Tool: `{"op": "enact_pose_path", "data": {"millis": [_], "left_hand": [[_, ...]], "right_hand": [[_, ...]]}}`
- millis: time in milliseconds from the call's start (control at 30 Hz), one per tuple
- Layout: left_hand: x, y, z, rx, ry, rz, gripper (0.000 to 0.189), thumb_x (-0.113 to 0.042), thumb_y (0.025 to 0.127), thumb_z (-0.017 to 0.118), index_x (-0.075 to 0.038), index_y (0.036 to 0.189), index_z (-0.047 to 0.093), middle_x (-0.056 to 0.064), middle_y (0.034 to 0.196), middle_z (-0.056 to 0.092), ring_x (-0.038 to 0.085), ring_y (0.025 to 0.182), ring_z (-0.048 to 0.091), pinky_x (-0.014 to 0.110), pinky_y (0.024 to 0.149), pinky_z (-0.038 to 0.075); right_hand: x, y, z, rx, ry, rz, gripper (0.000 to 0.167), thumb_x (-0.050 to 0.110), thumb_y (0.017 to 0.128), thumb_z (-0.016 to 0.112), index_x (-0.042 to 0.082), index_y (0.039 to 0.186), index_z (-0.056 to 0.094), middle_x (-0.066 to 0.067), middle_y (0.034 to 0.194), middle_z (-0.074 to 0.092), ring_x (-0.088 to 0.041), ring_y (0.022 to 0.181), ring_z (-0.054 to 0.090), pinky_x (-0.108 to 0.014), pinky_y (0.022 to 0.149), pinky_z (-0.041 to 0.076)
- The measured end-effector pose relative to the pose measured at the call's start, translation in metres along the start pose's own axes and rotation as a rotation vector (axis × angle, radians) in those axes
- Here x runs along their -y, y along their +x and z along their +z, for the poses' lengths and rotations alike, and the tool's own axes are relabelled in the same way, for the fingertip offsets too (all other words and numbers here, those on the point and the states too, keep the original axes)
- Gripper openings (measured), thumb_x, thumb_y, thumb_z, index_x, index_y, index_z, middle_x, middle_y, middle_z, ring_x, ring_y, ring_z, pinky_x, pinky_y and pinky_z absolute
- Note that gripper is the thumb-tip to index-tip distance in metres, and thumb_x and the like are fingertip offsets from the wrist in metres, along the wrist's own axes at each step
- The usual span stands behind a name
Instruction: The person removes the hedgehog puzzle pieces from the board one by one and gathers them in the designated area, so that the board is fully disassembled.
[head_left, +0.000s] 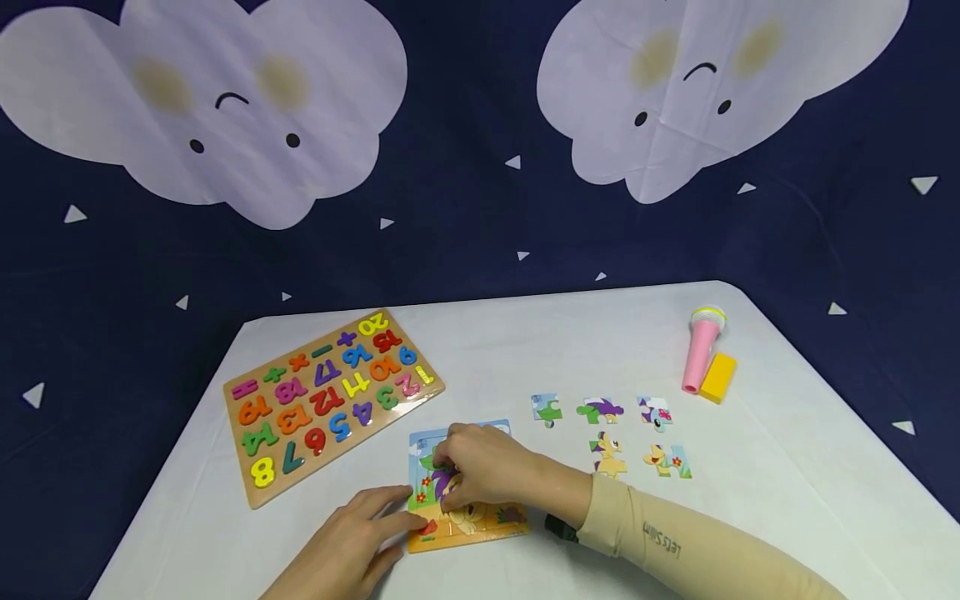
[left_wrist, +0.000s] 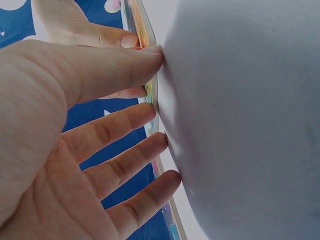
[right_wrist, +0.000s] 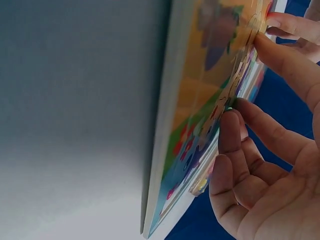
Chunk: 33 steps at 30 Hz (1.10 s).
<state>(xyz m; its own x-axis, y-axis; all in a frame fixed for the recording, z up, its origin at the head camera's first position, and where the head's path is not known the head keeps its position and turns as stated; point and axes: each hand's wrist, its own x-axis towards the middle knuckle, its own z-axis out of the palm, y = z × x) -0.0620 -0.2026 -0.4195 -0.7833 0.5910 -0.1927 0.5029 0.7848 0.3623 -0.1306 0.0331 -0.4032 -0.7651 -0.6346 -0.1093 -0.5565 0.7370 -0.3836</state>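
Cartoon-animal jigsaw board [head_left: 450,542]: lies flat at 6 o'clock on the white surface [head_left: 480,350], under the fingertips of both hands
Crooked-segment risk: a picture segment could jam or sit proud, most likely from right fingers pressing off its tabs; a hard push on one edge might pop a neighbour up
Skid risk: the board could skew if the left fingers bear too lightly against it
Right hand [head_left: 491,467]: fingers bent, thumb and index narrowly parted, tips down on the board; whether this grip pinches a segment, I cannot tell
Left hand [head_left: 348,533]: wide grip, fingers fairly straight and spread, touching the board's 8 to 9 o'clock side
Beige sleeve [head_left: 675,533]: toward 4 o'clock, just beside the cream-faced jigsaw piece [head_left: 608,454]; a dropped forearm could sweep that piece askew
Green-leaf jigsaw piece [head_left: 549,410]: loose at 2 o'clock, near the board
Number board [head_left: 253,498]: at 10 o'clock, apart from the hands
Pink toy microphone [head_left: 701,354]: farther out at 2 o'clock, yellow block [head_left: 718,379] just beside it
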Motion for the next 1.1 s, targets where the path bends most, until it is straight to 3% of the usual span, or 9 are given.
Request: {"op": "enact_pose_path", "data": {"millis": [600, 1100], "left_hand": [[0.0014, 0.0004, 0.0016, -0.005, 0.004, -0.002, 0.032, -0.031, 0.096, 0.082, -0.036, 0.127, 0.076, 0.005, 0.149, 0.063, 0.033, 0.136, 0.061, 0.056, 0.108, 0.057], [0.0, 0.001, -0.0001, -0.005, -0.007, -0.008, 0.033, -0.03, 0.095, 0.083, -0.036, 0.127, 0.076, 0.006, 0.149, 0.063, 0.033, 0.136, 0.061, 0.057, 0.109, 0.056]], "right_hand": [[0.001, 0.0006, 0.0001, -0.007, 0.003, 0.01, 0.045, 0.039, 0.078, 0.098, 0.017, 0.112, 0.079, 0.011, 0.09, 0.066, 0.0, 0.078, 0.052, -0.017, 0.069, 0.047], [0.0011, -0.001, -0.004, 0.024, 0.131, 0.012, 0.042, 0.028, 0.079, 0.099, 0.011, 0.11, 0.076, 0.009, 0.083, 0.067, 0.001, 0.071, 0.055, -0.015, 0.066, 0.05]]}}
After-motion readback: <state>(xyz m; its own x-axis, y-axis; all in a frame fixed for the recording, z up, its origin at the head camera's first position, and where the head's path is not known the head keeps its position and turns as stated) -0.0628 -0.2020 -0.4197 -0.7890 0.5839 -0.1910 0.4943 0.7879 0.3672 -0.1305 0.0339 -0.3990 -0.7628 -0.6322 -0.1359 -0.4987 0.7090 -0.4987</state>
